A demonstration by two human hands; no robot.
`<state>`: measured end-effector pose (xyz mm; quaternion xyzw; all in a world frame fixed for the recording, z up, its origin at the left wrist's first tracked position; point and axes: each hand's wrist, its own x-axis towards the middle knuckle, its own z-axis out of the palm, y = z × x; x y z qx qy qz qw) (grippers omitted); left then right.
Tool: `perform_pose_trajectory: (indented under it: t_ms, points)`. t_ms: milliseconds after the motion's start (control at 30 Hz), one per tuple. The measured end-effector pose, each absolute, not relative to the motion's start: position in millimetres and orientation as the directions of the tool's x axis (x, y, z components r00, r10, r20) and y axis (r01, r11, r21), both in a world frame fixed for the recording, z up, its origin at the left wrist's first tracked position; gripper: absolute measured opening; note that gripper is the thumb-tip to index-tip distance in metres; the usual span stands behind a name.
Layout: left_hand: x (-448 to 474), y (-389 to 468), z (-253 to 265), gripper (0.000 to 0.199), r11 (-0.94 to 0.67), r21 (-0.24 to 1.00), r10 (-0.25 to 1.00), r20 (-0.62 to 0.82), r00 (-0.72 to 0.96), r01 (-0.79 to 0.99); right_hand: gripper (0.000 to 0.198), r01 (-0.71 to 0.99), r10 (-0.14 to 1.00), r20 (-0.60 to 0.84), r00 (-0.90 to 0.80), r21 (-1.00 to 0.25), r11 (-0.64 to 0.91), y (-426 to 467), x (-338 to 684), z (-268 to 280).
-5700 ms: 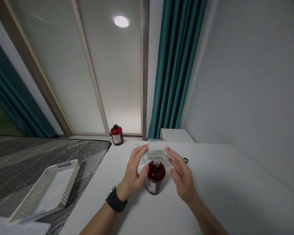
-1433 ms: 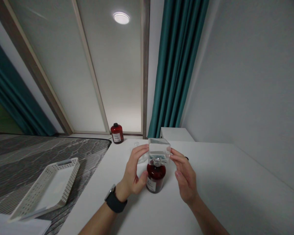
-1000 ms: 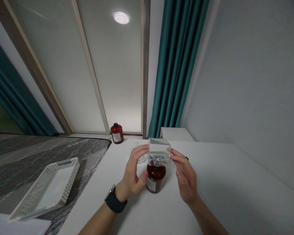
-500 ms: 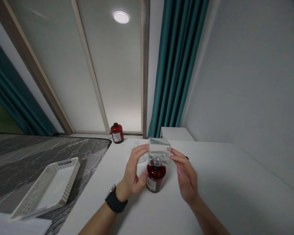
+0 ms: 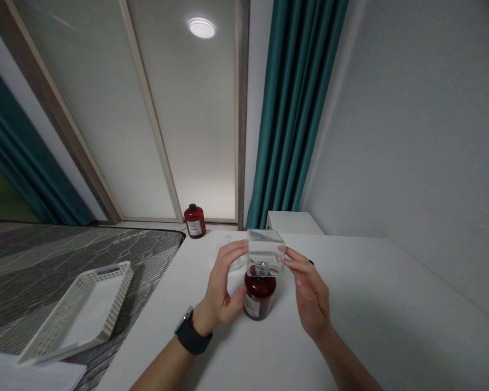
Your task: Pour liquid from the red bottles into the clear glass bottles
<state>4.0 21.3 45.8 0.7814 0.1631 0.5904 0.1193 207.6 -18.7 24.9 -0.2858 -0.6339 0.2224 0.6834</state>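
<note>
A clear square plastic box (image 5: 265, 248) sits at the mouth of a dark red-brown bottle (image 5: 259, 298) with a white label; whether it rests on the bottle I cannot tell. My left hand (image 5: 224, 290), with a dark watch on its wrist, presses its fingertips against the box's left side, and its thumb is close to the bottle's left side. From the right, the fingertips of my right hand (image 5: 312, 293) touch the box's other side. Partly hidden behind my left hand is a clear glass-like object with a knob (image 5: 227, 239).
Another red-brown bottle (image 5: 194, 222) with a black cap stands at the far left corner of the white table (image 5: 350, 326). A white perforated basket (image 5: 120, 296) lies lower left, beside papers (image 5: 32, 374). A small black thing (image 5: 311, 263) peeks out behind my right hand.
</note>
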Motion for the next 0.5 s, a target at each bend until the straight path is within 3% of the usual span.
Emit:
perform_pose_trajectory:
  t_ms: [500]
  points:
    - [4.3, 20.9, 46.8, 0.052, -0.926, 0.364, 0.377, 0.897, 0.23, 0.099, 0.028, 0.05, 0.664, 0.739, 0.113, -0.672, 0.739, -20.6, 206.5, 27.8]
